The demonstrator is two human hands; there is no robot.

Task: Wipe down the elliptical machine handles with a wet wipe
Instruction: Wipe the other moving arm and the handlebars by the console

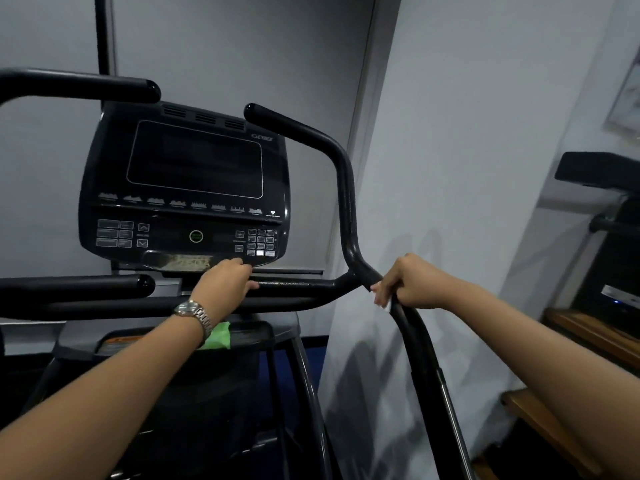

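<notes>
The black right handle [346, 188] of the elliptical rises past the console and bends down toward me. My right hand [407, 284] grips it just below the bend, with a white wet wipe [385, 304] pressed between palm and bar; only a small corner of the wipe shows. My left hand [225, 280], with a metal watch on the wrist, holds the short horizontal bar [298, 285] under the console. The left handle [79, 85] reaches across the upper left, untouched.
The dark console [187, 188] with screen and keypad faces me. A green wipes packet [218, 336] lies on the tray below it, partly behind my left wrist. A white wall stands close on the right, and another machine [609, 237] and wooden benches [588, 334] sit at far right.
</notes>
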